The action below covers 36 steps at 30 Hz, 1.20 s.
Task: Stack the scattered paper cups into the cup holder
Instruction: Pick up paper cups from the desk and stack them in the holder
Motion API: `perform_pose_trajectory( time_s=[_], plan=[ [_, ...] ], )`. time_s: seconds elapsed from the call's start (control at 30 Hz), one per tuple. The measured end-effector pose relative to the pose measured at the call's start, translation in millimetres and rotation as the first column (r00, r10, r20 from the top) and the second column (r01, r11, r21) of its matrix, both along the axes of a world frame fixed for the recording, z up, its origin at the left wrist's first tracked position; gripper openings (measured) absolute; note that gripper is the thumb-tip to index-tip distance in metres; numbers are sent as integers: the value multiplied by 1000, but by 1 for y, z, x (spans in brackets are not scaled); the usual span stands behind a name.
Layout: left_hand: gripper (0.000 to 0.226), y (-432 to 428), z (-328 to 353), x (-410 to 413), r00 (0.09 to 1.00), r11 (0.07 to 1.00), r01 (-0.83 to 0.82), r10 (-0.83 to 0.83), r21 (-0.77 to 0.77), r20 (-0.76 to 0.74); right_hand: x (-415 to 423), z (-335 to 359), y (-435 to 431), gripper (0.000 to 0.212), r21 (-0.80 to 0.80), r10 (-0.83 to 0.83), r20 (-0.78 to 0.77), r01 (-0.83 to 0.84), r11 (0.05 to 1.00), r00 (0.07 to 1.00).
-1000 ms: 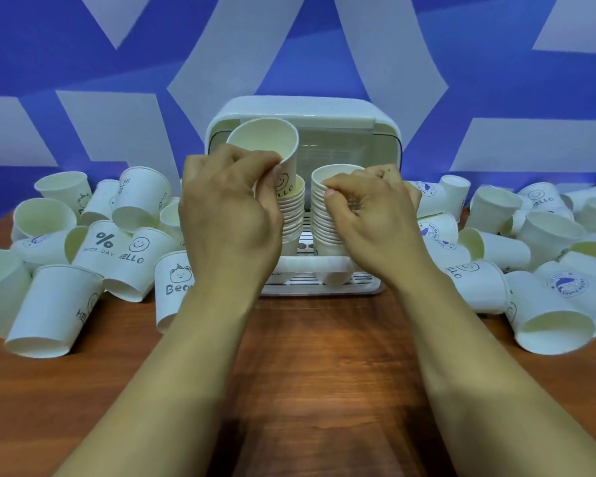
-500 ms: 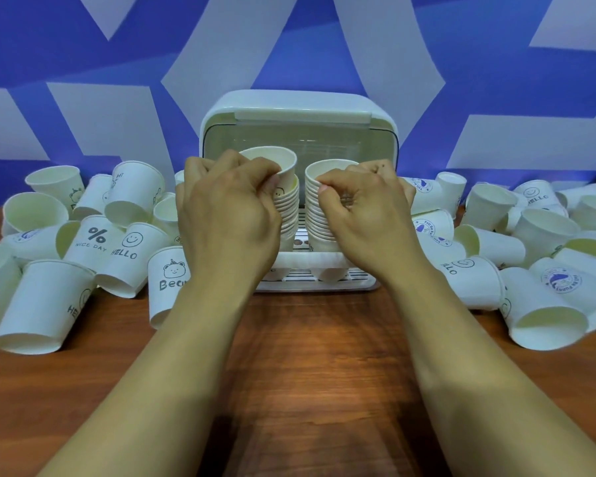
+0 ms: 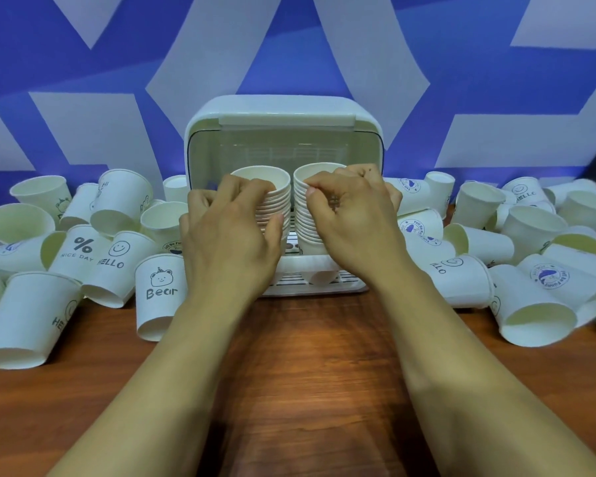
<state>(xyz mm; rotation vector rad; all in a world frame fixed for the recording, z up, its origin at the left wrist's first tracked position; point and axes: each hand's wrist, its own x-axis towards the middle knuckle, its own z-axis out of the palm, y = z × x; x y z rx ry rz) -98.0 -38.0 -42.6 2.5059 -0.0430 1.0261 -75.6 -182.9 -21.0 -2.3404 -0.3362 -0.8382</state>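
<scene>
Two nested piles of paper cups, the left stack [image 3: 276, 201] and the right stack [image 3: 307, 218], stand close side by side in the cup holder [image 3: 283, 111] at the centre of the frame. The left hand [image 3: 227, 232] is curled round one and the right hand [image 3: 351, 218] round the other. Many loose cups [image 3: 28, 318] lie tumbled on the worktop [image 3: 307, 373] at both sides; each looks very light and thin-walled, likely to dent under a squeeze, so a gentle hold just under the stiffer rolled rim seems best.
</scene>
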Motion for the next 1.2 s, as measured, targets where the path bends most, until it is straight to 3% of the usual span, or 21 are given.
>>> perform_pose_trajectory(
  time_s=[0.3,0.43,0.57,0.8,1.0,1.2],
  plan=[
    [32,1,3,-1,1000,1000,-17,18,18,-22,-2,-1,2,20,4,6,14,-6,1000,1000],
    [47,-1,8,-5,999,998,-47,47,33,-5,-8,5,3,25,-45,-8,21,9,999,1000],
    [53,-9,16,-12,995,999,-50,50,-9,87,-24,26,4,37,-24,-13,111,16,1000,994],
    [44,-28,34,-33,977,988,75,-46,-133,209,-74,26,-42,23,122,-56,291,21,992,955],
    [36,-62,28,-56,943,941,310,-286,-136,168,-116,-27,-141,5,169,-295,85,278,946,952],
    [37,-122,-33,-96,834,837,546,-540,31,-113,-130,-56,-200,11,239,-504,-100,512,825,858]
  ],
)
